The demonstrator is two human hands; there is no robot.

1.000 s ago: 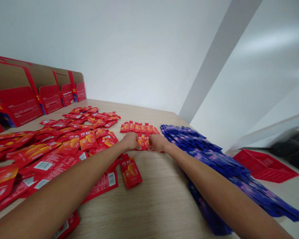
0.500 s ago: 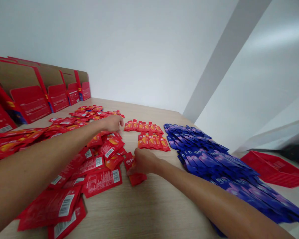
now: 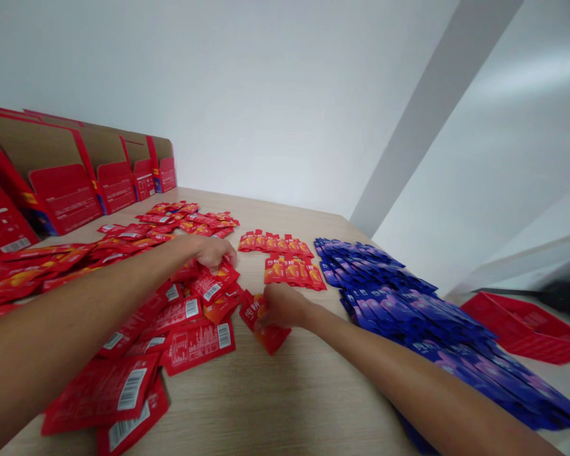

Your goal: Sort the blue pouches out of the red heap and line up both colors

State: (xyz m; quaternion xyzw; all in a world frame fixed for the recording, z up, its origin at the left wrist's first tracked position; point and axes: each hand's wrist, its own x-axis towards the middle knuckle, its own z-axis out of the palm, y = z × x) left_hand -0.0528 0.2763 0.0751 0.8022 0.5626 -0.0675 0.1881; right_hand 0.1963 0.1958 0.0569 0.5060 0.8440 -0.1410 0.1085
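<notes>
Loose red sachets (image 3: 171, 304) lie scattered over the left of a wooden table (image 3: 285, 392). My right hand (image 3: 281, 305) is closed on one red sachet (image 3: 261, 320) near the table's middle, its fingers pinching the top. My left hand (image 3: 213, 251) rests on the red pile farther back, fingers curled over a sachet (image 3: 218, 278); whether it grips it I cannot make out. Two neat rows of red sachets (image 3: 285, 256) lie just beyond both hands.
A long overlapping bank of blue sachets (image 3: 408, 304) runs along the right of the table. Red and brown cardboard boxes (image 3: 76, 177) stand along the back left. A red plastic basket (image 3: 522, 326) sits lower at the right, beyond the table edge.
Both hands left the nearer neat row. My right hand drew back and took hold of the lone sachet, lifting it slightly. My left hand swung out to the red pile.
</notes>
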